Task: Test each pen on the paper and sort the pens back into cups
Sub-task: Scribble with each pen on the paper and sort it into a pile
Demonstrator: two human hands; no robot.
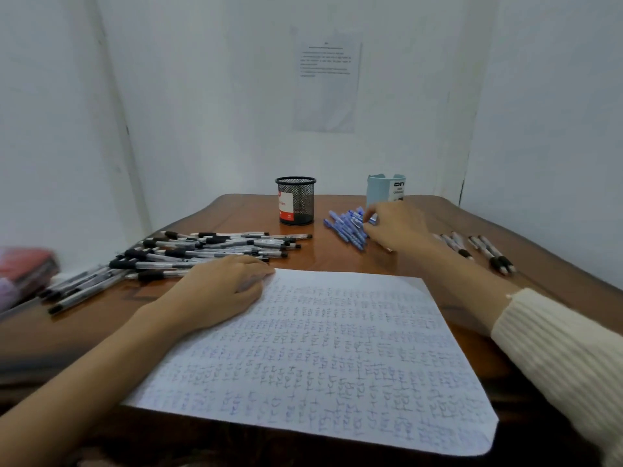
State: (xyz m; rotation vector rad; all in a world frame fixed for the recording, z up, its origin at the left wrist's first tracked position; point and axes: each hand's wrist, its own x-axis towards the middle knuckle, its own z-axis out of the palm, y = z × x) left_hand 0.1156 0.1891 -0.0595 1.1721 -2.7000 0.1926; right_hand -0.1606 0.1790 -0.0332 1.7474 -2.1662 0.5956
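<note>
Across the lower half of the view spreads a brown polished wooden table [101, 332], set against white walls. On the table's near half, from the centre toward 6 o'clock, lies a large white sheet of paper [337, 348], turned slightly askew and covered in rows of small blue handwritten marks. On the wall at 12 o'clock hangs a white printed notice [327, 85], its text too small to read. At 9 to 10 o'clock a broad heap of clear-barrelled pens with black grips and caps [188, 254] sprawls across the tabletop, reaching out to the left edge. The left hand [219, 291] lies palm down with fingers nearly straight, resting on the paper's far left corner, just beside that heap. The right hand [397, 227], its forearm coming out of a cream ribbed sleeve [556, 348], reaches to 1 o'clock with fingers curled over a small pile of blue pens [347, 227]; whether it has hold of one is too blurred to tell. A blurred red object [27, 267] sits at the far left edge, at 9 o'clock. At 12 o'clock stands a black wire-mesh cup with a red-and-white label [296, 202], upright, and just right of it a pale blue plastic cup [382, 190], behind the blue pile. At 2 o'clock lie a few more black-gripped pens [485, 251], well apart from the rest.
</note>
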